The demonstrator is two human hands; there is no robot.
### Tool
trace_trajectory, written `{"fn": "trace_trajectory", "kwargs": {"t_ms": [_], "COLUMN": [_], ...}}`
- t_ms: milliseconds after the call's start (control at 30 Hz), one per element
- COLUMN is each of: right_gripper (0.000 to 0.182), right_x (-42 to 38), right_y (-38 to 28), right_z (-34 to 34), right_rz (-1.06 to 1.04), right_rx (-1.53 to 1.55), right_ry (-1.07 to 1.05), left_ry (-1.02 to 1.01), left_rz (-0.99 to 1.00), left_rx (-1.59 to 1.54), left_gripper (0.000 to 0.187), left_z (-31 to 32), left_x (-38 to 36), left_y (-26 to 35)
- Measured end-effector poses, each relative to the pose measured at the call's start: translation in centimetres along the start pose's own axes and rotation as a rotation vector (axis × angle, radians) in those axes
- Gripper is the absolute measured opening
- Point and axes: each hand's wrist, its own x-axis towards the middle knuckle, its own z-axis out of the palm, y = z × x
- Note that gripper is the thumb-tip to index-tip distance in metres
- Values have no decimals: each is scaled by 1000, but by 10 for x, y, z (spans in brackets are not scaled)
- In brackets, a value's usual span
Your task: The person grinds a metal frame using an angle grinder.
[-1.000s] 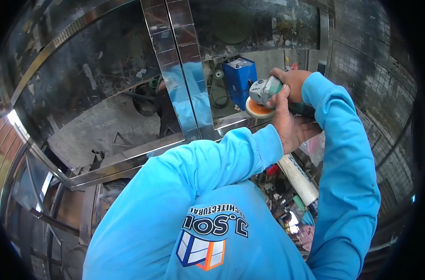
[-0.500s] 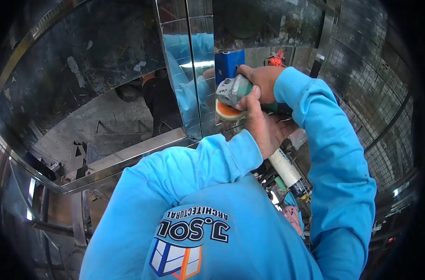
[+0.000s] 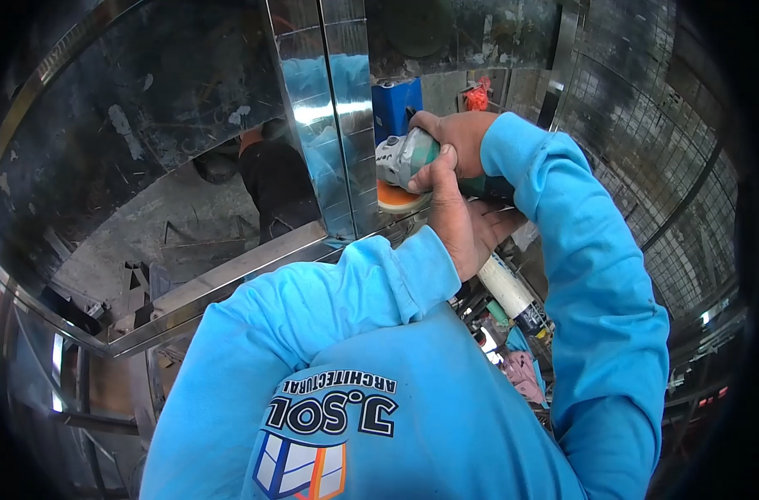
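Note:
An angle grinder [image 3: 410,158] with a grey head, green body and orange-backed polishing pad [image 3: 398,197] is held in both hands. My right hand [image 3: 458,140] wraps over the body from above. My left hand [image 3: 456,212] is underneath, its thumb pressed up against the grinder and the other fingers extended behind, partly hidden. The pad sits right at the right edge of a shiny metal post [image 3: 338,142], whose mirror-like faces reflect the blue sleeves. Below, the post meets a metal rail [image 3: 246,271].
Behind the post crouches another person in dark clothing [image 3: 279,183]. A blue container [image 3: 396,104] and a red bundle [image 3: 478,94] stand beyond the grinder. A white cylinder [image 3: 508,292] lies below my hands among clutter. Wire mesh [image 3: 638,150] rises at right.
The whole view has shifted slightly, so post, grinder and hands all appear a little further left. Both hands keep their grip, and the pad stays beside the post's edge.

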Motion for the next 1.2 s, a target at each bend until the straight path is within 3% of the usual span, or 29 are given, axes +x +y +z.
{"fn": "trace_trajectory", "kwargs": {"t_ms": [167, 300, 500, 600, 767, 1200], "right_gripper": [95, 103, 100, 100, 99, 92], "right_x": [7, 22, 5, -1, 0, -24], "right_y": [-3, 5, 35, 38, 5, 3], "right_z": [-3, 5, 4, 5, 14, 24], "right_rz": [14, 12, 182, 194, -16, -29], "right_rx": [3, 36, -7, -6, 92, 181], "right_ry": [-16, 39, 109, 115, 88, 115], "left_ry": [-13, 27, -176, -137, -6, 20], "left_rz": [5, -15, -133, -139, -66, -71], "left_rx": [23, 34, 27, 67, 40, 73], "left_gripper": [126, 125, 121, 118, 116, 112], "left_z": [-10, -12, -16, -8, -10, -4], "left_x": [6, 6, 40, 37, 1, -14], "left_y": [8, 14, 4, 2, 7, -6]}}
